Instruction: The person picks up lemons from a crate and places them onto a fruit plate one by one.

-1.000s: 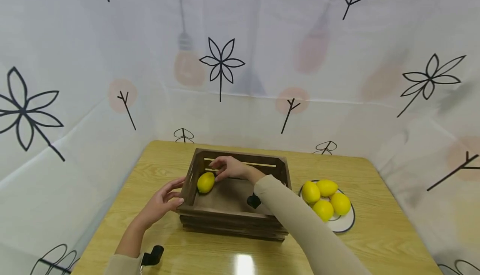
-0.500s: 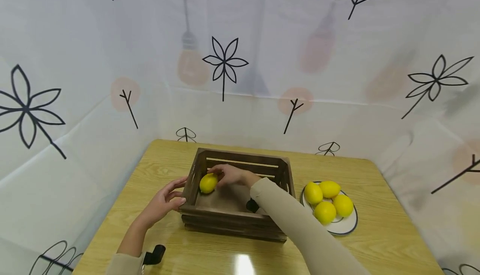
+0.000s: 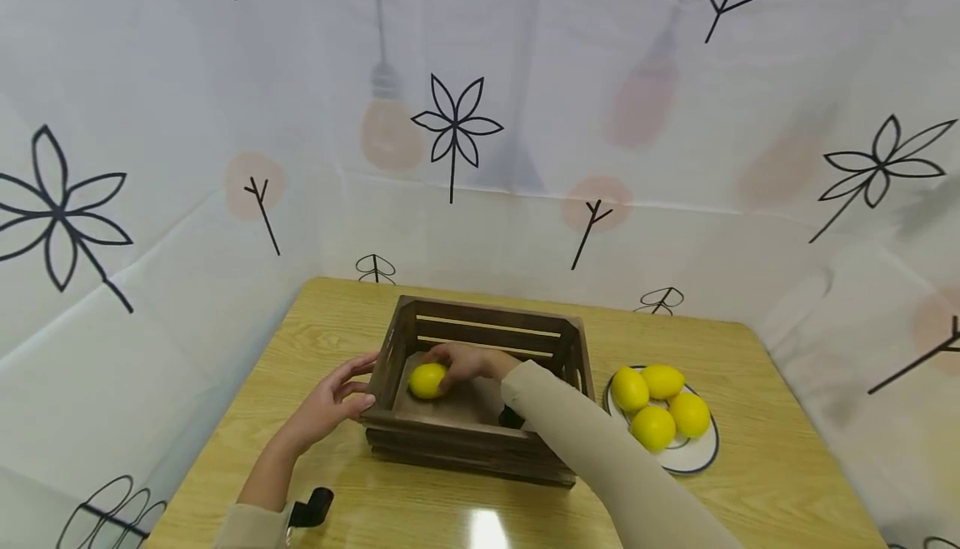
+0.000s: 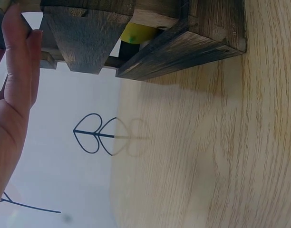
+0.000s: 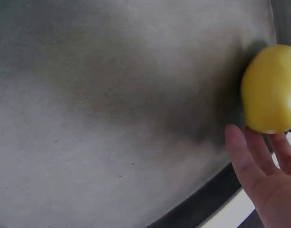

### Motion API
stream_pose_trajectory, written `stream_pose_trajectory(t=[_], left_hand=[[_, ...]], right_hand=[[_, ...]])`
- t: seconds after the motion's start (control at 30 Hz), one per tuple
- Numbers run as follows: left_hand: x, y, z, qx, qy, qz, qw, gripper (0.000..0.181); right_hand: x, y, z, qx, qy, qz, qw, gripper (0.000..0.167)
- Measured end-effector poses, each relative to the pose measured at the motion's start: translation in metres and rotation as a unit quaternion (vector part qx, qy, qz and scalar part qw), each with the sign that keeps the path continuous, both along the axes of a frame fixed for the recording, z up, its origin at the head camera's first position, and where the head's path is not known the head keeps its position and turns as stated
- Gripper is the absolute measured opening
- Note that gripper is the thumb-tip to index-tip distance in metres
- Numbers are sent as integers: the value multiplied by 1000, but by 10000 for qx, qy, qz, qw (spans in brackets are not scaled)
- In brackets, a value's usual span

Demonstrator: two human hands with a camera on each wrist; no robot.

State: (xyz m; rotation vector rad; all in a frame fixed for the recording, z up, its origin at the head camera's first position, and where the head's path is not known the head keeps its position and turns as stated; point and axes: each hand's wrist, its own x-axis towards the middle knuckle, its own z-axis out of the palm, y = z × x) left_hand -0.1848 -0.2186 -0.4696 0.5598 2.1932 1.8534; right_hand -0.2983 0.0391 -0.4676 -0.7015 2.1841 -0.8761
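A dark brown slatted wooden crate (image 3: 472,453) stands on the table. Inside, toward its left end, is one yellow lemon (image 3: 426,381). My right hand (image 3: 468,361) reaches into the crate and holds the lemon from its right side, fingers at the back and thumb nearer the front. In the right wrist view several fingertips touch the lemon (image 5: 271,90); the thumb cannot be seen there. My left hand (image 3: 318,411) rests with fairly straight fingers against the crate's left end. Through a gap between slats, the left wrist view shows part of the lemon (image 4: 138,33).
Right of the crate, a white plate (image 3: 693,456) with a blue rim bears several lemons (image 3: 654,427). The light wooden table (image 3: 397,507) ends at a white cloth backdrop (image 3: 510,232) printed with plants, which also flanks both sides.
My right hand has come down onto the lemon, which has shifted from the crate's left side slightly right and toward me. The left hand has kept its place at the crate.
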Motion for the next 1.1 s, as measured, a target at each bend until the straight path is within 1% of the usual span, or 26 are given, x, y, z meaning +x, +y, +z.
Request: stream_pose_trajectory(t=[0.1,0.23,0.3,0.47,0.53,0.6,0.77,0.87,0.97,1.1], left_hand=[[-1,0,0,-22,-39,2,10000,59],[-2,1,-1,-20,-84,36,10000,59],[-2,1,-2,-18,-80,54,10000,59],[-2,1,-1,-9,8,-7,10000,59],[-2,1,0,-15,27,-20,10000,59],[-1,1,0,-23,-28,36,10000,59],[0,2,1,-43,-169,143,9997,60],[0,2,0,-18,-160,122,9998,60],[-1,1,-1,27,-93,62,9999,59],[-2,1,-1,87,-24,-9,10000,59]], right_hand=[[1,0,-2,47,62,-32,10000,58],[2,1,-3,98,111,-172,9997,56],[2,2,-4,38,95,-244,9997,55],[2,3,-9,-178,74,-361,9992,51],[2,2,-11,-229,113,-312,9992,52],[2,0,-12,-226,191,-186,9994,52],[3,-3,-14,55,313,82,9995,60],[3,-4,-13,217,210,33,9995,60],[4,-3,-10,261,-56,-49,9996,59],[3,-2,-6,137,-391,-7,9991,60]])
